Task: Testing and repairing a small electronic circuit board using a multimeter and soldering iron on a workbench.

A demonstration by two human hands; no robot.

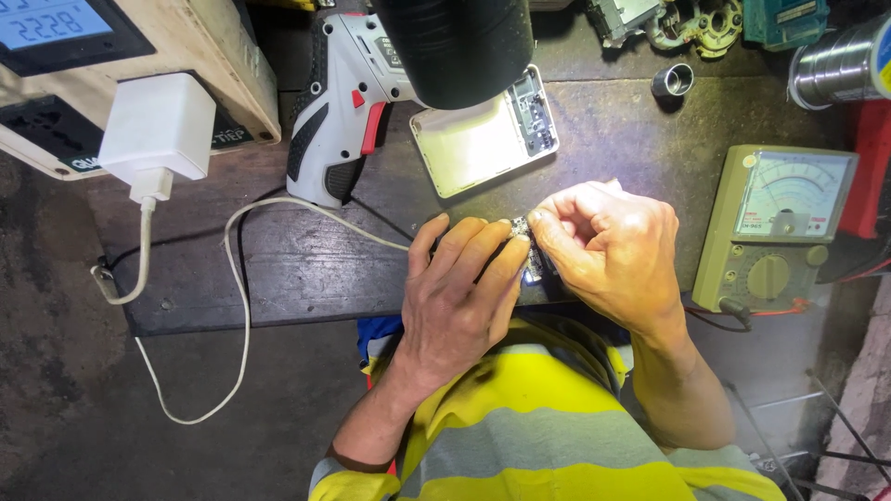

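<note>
My left hand (459,297) and my right hand (608,246) meet at the front edge of a dark wooden workbench (297,269). Between the fingertips of both sits a small circuit board (527,250), lit brightly from above and mostly hidden by my fingers. My left fingers press on it from the left. The thumb and fingers of my right hand pinch it from the right. An opened white phone-like device (483,139) lies just beyond my hands.
A white and grey cordless screwdriver (339,111) lies at the back. A white charger (158,130) with a trailing cable (241,306) is plugged in at the left. An analogue multimeter (775,227) stands at the right. A black lamp head (455,46) hangs overhead.
</note>
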